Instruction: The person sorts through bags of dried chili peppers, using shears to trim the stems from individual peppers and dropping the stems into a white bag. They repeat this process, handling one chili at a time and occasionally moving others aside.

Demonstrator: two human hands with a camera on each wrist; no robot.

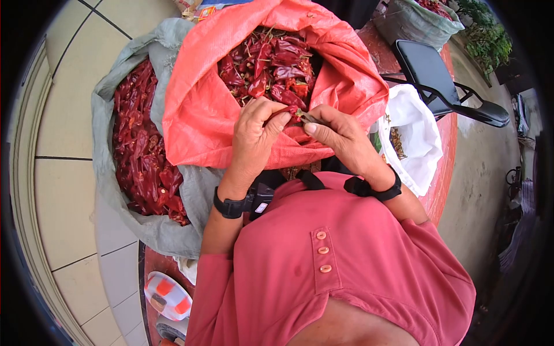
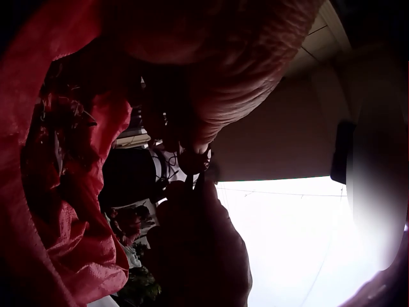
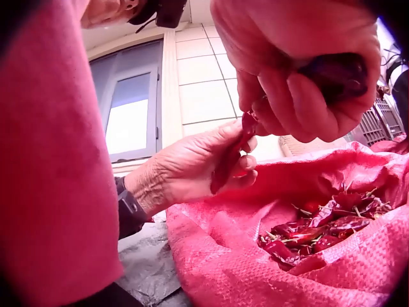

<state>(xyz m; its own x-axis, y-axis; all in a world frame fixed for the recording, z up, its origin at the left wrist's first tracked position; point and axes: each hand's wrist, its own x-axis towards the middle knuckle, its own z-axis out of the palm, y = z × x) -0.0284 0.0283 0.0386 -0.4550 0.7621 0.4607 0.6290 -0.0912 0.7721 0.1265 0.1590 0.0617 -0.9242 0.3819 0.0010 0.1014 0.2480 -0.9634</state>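
Observation:
My left hand (image 1: 257, 130) pinches a dried red chili pepper (image 3: 229, 160) between thumb and fingers, its stem end turned toward the other hand. My right hand (image 1: 340, 135) meets it at the stem, thumb and fingertips right at the pepper's top. Curled in that right hand is a small dark-handled tool (image 3: 339, 75), mostly hidden by the fingers; I cannot tell its kind. Both hands are over the near rim of a red woven sack (image 1: 202, 130), which holds many dried chilies (image 1: 265, 69) with stems. The left wrist view is dark and shows the hands as shadowed shapes.
To the left stands a grey-green sack (image 1: 107, 109) full of red chilies (image 1: 141, 150). A white bag (image 1: 424, 135) with stem bits inside sits at the right. Beyond it are a black chair (image 1: 424, 69) and another pale sack (image 1: 415, 29). An orange-and-white container (image 1: 167, 295) lies at lower left.

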